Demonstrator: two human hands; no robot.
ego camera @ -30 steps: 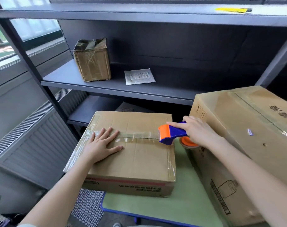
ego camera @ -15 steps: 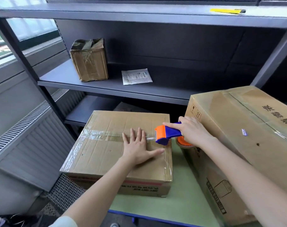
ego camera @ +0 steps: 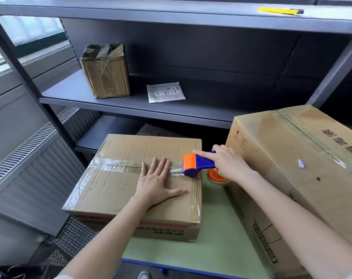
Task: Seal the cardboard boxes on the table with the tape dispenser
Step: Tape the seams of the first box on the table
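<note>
A flat cardboard box lies on the green table, with clear tape running across its top seam from the left edge. My left hand rests flat on the box top, fingers spread over the tape. My right hand grips the blue and orange tape dispenser at the box's right edge. A short stretch of tape spans from the dispenser's mouth to my left fingertips. A larger cardboard box stands tilted to the right, its seam taped.
Grey metal shelving stands behind the table. It holds a small taped carton and a white packet. A yellow object lies on the upper shelf. A radiator runs along the left wall.
My left hand slid right along the taped seam, from the box's left part to near the dispenser. The dispenser stayed at the box's right edge.
</note>
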